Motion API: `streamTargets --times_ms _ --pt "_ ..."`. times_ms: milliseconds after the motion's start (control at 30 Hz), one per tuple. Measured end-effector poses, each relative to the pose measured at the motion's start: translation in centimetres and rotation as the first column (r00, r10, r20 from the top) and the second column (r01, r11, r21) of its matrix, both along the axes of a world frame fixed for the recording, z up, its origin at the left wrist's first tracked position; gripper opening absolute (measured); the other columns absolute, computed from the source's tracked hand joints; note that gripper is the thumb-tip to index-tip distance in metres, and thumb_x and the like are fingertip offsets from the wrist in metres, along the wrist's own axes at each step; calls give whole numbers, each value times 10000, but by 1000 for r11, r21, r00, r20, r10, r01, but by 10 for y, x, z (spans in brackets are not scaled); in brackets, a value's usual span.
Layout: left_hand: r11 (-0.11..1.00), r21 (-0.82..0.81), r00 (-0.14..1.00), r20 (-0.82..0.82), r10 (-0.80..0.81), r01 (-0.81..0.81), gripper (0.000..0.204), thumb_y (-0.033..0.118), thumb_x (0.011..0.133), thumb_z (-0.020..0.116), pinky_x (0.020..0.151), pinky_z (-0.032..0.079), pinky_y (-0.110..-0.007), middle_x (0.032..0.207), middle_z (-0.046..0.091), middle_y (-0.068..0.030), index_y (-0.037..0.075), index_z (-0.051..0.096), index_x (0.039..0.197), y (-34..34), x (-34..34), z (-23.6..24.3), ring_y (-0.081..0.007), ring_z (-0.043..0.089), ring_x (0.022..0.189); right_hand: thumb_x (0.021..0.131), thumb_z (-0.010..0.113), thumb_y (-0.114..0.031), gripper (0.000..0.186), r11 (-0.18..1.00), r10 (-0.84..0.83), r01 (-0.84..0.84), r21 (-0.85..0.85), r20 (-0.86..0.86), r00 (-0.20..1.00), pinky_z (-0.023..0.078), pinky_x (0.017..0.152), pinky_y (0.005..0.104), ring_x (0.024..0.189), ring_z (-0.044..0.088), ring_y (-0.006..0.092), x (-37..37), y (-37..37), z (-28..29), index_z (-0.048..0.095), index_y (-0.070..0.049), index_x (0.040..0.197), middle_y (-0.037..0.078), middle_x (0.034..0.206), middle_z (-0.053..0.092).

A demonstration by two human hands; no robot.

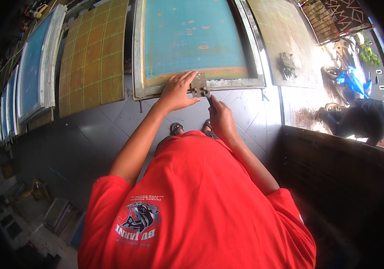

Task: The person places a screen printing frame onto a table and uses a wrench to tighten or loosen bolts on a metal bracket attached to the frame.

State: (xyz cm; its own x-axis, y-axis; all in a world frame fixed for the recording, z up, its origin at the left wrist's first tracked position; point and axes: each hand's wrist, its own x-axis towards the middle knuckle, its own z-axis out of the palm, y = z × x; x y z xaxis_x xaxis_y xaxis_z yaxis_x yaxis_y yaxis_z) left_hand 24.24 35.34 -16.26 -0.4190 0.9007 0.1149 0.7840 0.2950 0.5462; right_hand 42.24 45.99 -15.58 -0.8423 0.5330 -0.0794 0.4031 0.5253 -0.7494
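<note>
Just below the near edge of the screen-printing frame, the right hand has its fingers curled around a dark-handled tool meeting the metal hinge clamp at that edge, where the left hand lies thumb apart, its hold unclear, and the clamp work looks underway but unfinished.

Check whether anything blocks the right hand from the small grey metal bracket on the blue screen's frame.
Nothing visible does: the slim dark tool in the right hand appears to reach the bracket. The left hand rests at its left side, outside that path.
</note>
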Motion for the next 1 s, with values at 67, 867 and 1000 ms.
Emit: streamTargets --times_ms 67,867,1000 --pt "1000 -6 1000 2 6 -6 900 348 676 806 1081 341 -429 1410 473 -150 53 393 1419 0 0 -1 -296 458 1292 882 528 -18 406 1000 -3 3 6 -6 1000 490 756 492 873 618 447 -2 -1 -2 509 3 1288 270 985 623" --pt "999 29 1000 5 -17 17 851 301 694 799 1038 379 -432 1404 481 -110 96 385 1409 -1 -1 -2 -315 490 1246 851 563 -115 243 219 779 -700 680 310 545 242 1151 483 995 590 152 -113 104 89 715 -271 959 -34 885 639" --pt "1000 29 1000 -15 -1 2 847 312 701 797 1043 379 -430 1405 482 -105 100 388 1411 -2 0 -2 -308 485 1253 854 574 -120 252 617 495 -487 618 176 851 386 1013 487 910 629 173 -81 103 80 702 -248 1029 3 885 650"
